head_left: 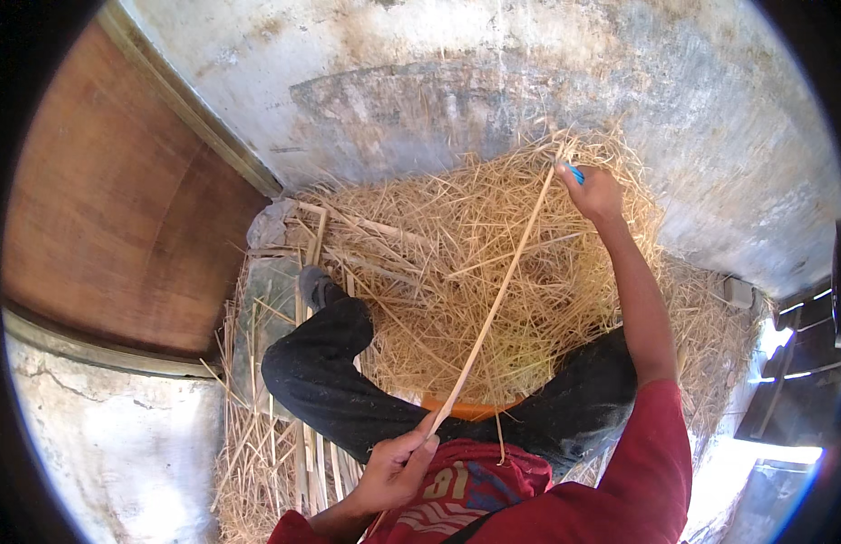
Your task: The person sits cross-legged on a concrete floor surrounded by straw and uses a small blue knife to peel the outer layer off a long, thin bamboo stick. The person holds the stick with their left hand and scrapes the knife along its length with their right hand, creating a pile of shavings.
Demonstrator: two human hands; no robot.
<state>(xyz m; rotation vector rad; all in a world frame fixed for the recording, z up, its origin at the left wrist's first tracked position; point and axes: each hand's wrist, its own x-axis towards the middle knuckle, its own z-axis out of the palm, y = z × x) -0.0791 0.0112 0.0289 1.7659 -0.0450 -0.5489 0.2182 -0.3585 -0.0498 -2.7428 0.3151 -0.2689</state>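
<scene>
A long, thin bamboo strip (497, 308) runs slantwise from my lap toward the far right. My left hand (398, 470) is closed on its near end, close to my waist. With my arm stretched out, my right hand (595, 192) grips a blue-handled knife (575, 173) against the strip's far end. The knife's blade is mostly hidden there among the shavings. Beneath the strip, between my legs, lies a big heap of pale curled shavings (475, 245).
Several long bamboo strips (320, 462) lie left of my bent leg, beside a grey stone slab (268, 299). A stained wall (420, 100) closes off the far side. A brown wooden panel (121, 199) stands at left. Something orange (466, 410) shows under the shavings near my lap.
</scene>
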